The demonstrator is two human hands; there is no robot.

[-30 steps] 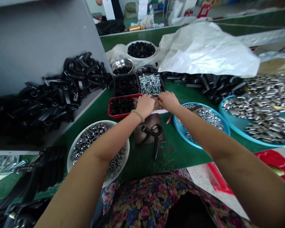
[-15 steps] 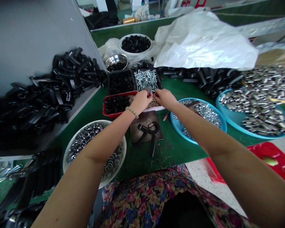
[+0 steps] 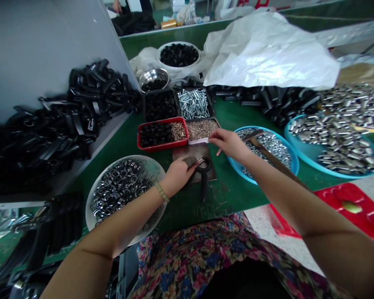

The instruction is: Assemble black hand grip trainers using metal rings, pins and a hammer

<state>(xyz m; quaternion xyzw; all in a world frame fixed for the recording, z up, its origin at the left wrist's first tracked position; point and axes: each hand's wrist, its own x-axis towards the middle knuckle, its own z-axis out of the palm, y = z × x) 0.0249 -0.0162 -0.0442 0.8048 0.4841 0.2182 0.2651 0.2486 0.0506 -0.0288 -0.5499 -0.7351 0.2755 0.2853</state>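
Both hands have come away from the trays since the earlier frames: the left hand (image 3: 176,176) has dropped to a black spring-handled hand tool (image 3: 202,176) lying on a dark brown pad (image 3: 183,151), and the right hand (image 3: 229,145) now hovers by the corner of a shallow tray of fine brass-coloured pieces (image 3: 202,128). From the head view, the left fingers (image 3: 190,161) curl over the tool's upper end and hide part of it, so a firm grip cannot be told. The right fingers (image 3: 216,135) reach out nearly straight and close together; anything tiny between them cannot be made out. A red tray (image 3: 162,143) beside the brass pieces holds black parts and a smaller heap of brass-coloured bits. Behind it, a black tray (image 3: 160,106) holds more black parts and a dark tray (image 3: 193,104) holds zinc-coloured screws. A steel bowl (image 3: 154,79) and a white bowl (image 3: 178,56) hold black parts too, the white one partly backed by a plastic sheet (image 3: 268,54). Steel rings fill a white bowl (image 3: 121,187) under the left forearm, which cuts off its lower rim. A blue tray (image 3: 268,149) of steel nuts lies partly under the right forearm, and a larger blue tray (image 3: 330,145) holds silver cylinders.
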